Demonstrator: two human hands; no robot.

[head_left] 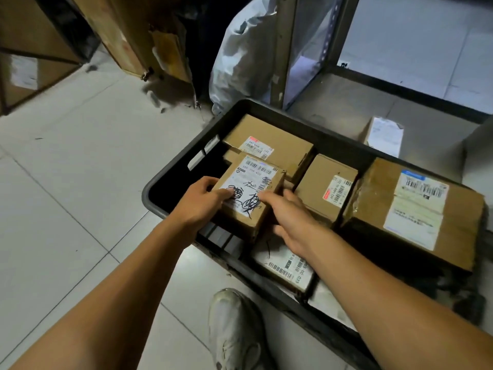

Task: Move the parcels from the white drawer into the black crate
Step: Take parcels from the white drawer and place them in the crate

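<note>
A black crate (170, 172) stands on the tiled floor with several cardboard parcels in it. Over its near-left part I hold a small brown parcel (252, 184) whose white label is scribbled over in black ink. My left hand (201, 201) grips its left side, thumb on the label. My right hand (289, 220) holds its right side, fingers on the label's edge. Other parcels lie in the crate: one at the back (269, 140), one in the middle (326, 186), a large one at the right (416, 209), and one under my right wrist (285, 265). The white drawer is out of view.
A metal shelf frame (333, 44) and a grey plastic bag (245, 54) stand behind the crate. Cardboard boxes (34, 36) line the far left. A small box (385, 136) sits on the low shelf at the right. My white shoe (234, 329) is on the floor before the crate.
</note>
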